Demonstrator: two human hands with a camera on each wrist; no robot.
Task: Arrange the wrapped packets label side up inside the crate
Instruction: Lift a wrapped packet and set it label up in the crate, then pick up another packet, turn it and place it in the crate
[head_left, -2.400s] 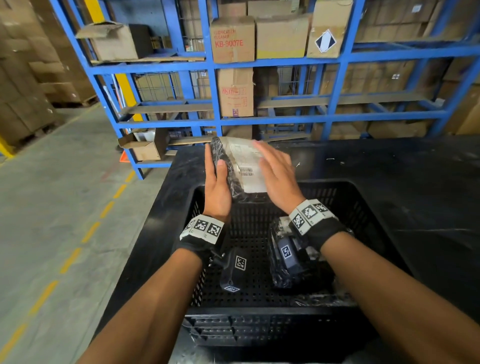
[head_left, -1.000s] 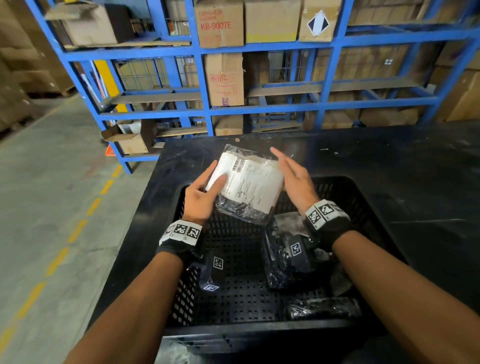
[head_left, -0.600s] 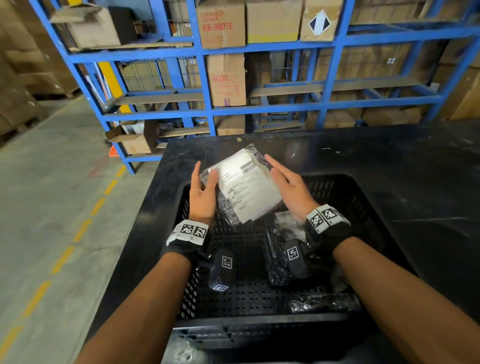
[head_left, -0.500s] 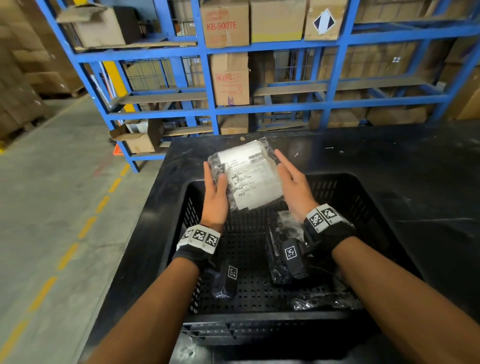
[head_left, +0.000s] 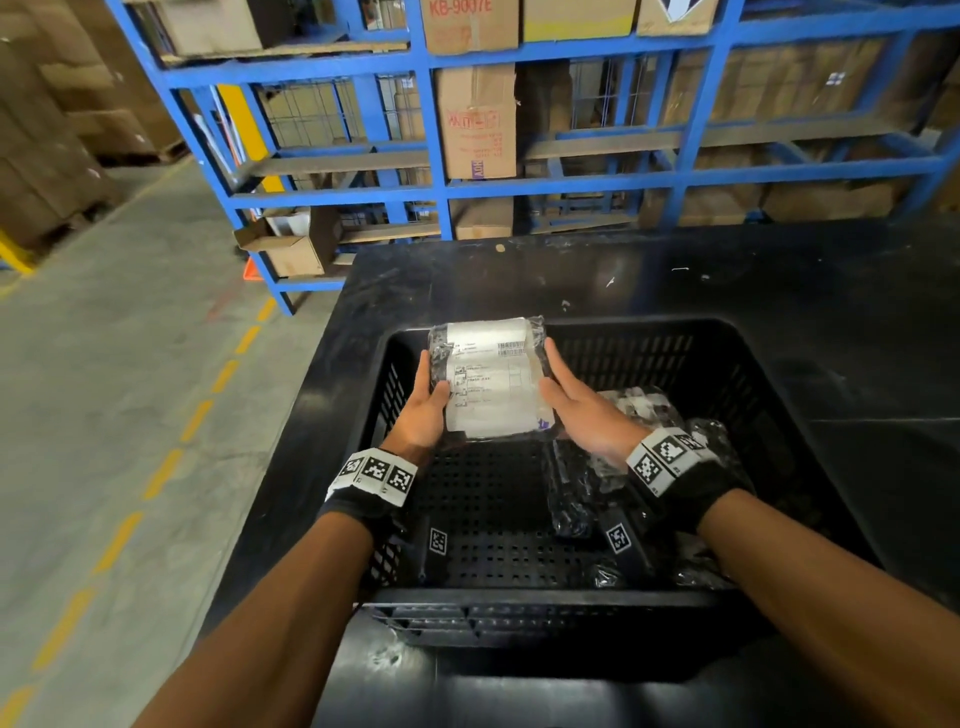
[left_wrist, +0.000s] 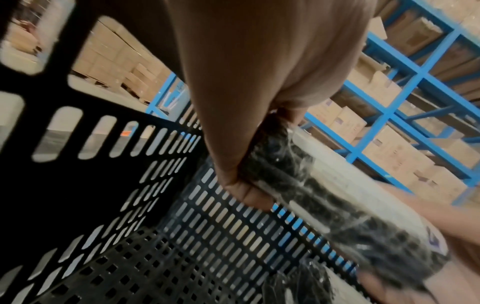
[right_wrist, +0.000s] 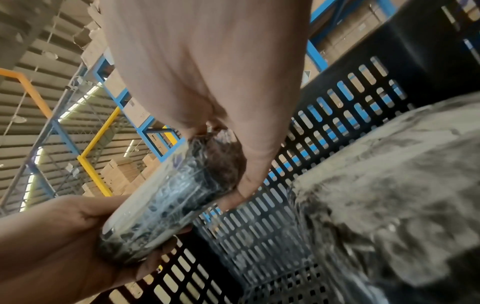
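Lowered now, the packet (head_left: 491, 379) sits label-up between left hand (head_left: 423, 410) and right hand (head_left: 587, 415), both clamping its sides, above the crate's (head_left: 727, 364) bare far-left floor.

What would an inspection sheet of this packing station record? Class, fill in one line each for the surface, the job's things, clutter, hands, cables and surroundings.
Surface: black table, scuffed, with small light scraps.
Job's things: black slotted crate on the table; labelled packet held above its far left part, label up; other wrapped packets lie at the crate's right side.
Clutter: nothing seen.
Hands: left hand and right hand grip the labelled packet's opposite edges.
Cables: nothing seen.
Surroundings: blue shelving with cardboard boxes; concrete floor with yellow dashes.
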